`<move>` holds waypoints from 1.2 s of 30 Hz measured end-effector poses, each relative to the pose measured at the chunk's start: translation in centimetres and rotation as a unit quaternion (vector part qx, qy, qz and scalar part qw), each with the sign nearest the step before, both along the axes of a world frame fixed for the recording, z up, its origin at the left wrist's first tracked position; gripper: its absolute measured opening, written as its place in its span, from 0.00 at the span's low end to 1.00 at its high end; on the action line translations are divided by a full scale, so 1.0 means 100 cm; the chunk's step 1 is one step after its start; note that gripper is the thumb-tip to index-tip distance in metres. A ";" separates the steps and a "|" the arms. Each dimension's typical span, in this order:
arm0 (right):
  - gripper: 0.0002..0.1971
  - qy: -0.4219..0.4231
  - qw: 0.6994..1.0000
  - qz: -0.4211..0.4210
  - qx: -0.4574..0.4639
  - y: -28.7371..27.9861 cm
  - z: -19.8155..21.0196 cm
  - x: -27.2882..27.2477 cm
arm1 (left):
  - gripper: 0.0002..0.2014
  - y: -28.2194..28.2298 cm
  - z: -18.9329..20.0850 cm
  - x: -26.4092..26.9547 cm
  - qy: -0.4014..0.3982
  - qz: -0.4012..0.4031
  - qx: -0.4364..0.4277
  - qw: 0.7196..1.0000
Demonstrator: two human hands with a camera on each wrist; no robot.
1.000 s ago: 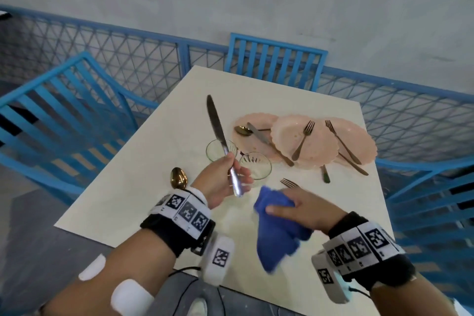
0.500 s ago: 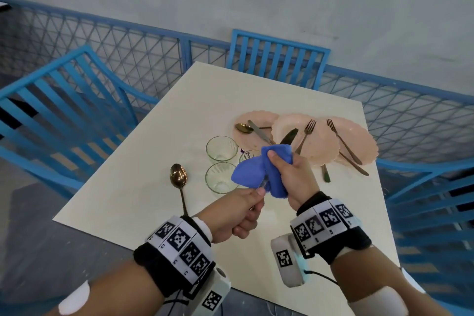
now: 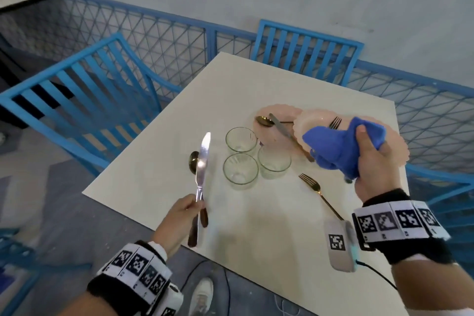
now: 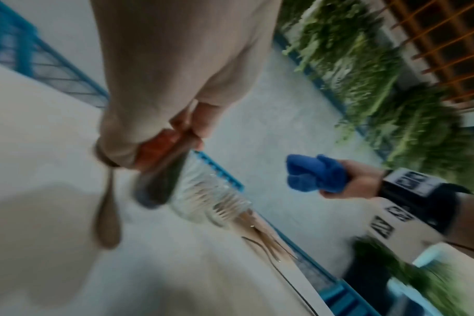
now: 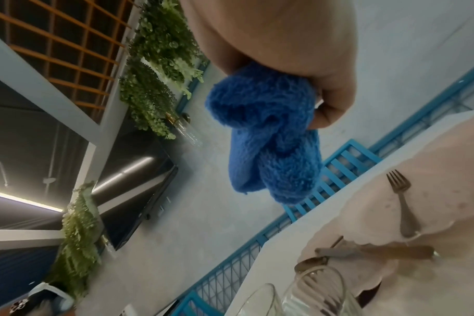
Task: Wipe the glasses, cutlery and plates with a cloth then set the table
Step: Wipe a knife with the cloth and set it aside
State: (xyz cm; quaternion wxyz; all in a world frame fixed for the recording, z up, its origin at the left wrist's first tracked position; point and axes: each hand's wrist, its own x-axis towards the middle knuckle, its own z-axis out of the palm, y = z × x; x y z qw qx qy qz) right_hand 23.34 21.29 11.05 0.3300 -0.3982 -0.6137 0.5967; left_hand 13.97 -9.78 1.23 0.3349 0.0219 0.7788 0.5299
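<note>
My left hand (image 3: 196, 204) grips a table knife (image 3: 202, 159) by its brown handle, blade pointing away, low over the table's near-left part. Just beneath it lies a gold spoon (image 3: 193, 160). My right hand (image 3: 366, 151) clutches a bunched blue cloth (image 3: 333, 149) in the air above the pink plates (image 3: 278, 111); the same cloth (image 5: 271, 139) fills the right wrist view. Three empty glasses (image 3: 241, 139) stand clustered mid-table. A fork (image 3: 320, 192) lies on the table near my right wrist. The blurred left wrist view shows the knife handle (image 4: 160, 149) in my fingers.
On the plates lie a spoon (image 3: 264, 120), a second knife (image 3: 283, 129) and a fork (image 3: 335, 122). Blue slatted chairs (image 3: 305, 51) stand at the far and left sides, with a blue mesh fence (image 3: 154, 33) behind. The table edge (image 3: 143, 220) runs under my left hand.
Half a second ago the cloth was wrapped around the knife blade with both hands together. Now the hands are apart: the knife went left over the spoon, the cloth right above the plates.
</note>
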 end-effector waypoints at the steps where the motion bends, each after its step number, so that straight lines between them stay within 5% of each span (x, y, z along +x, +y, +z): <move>1: 0.09 0.015 1.000 0.014 -0.005 -0.005 -0.001 0.001 | 0.12 -0.006 -0.012 -0.006 -0.005 0.038 -0.008 0.999; 5: 0.09 0.030 0.997 0.067 -0.028 -0.023 -0.009 0.002 | 0.10 0.002 -0.037 -0.017 -0.036 0.063 -0.047 0.996; 11: 0.17 -0.003 0.996 0.074 -0.051 -0.030 -0.015 0.010 | 0.12 0.036 -0.049 -0.022 0.070 -0.024 -0.179 0.981; 24: 0.08 -0.021 0.997 0.050 -0.062 -0.011 -0.015 0.037 | 0.12 0.064 -0.043 -0.014 0.193 -0.115 -0.289 0.931; 31: 0.15 0.008 0.998 -0.007 -0.070 0.016 -0.015 0.054 | 0.07 0.095 0.000 0.034 0.315 -0.232 -0.245 0.887; 36: 0.17 0.013 0.994 -0.054 -0.091 0.032 -0.017 0.074 | 0.10 0.195 -0.015 0.067 0.277 -0.343 -0.175 0.880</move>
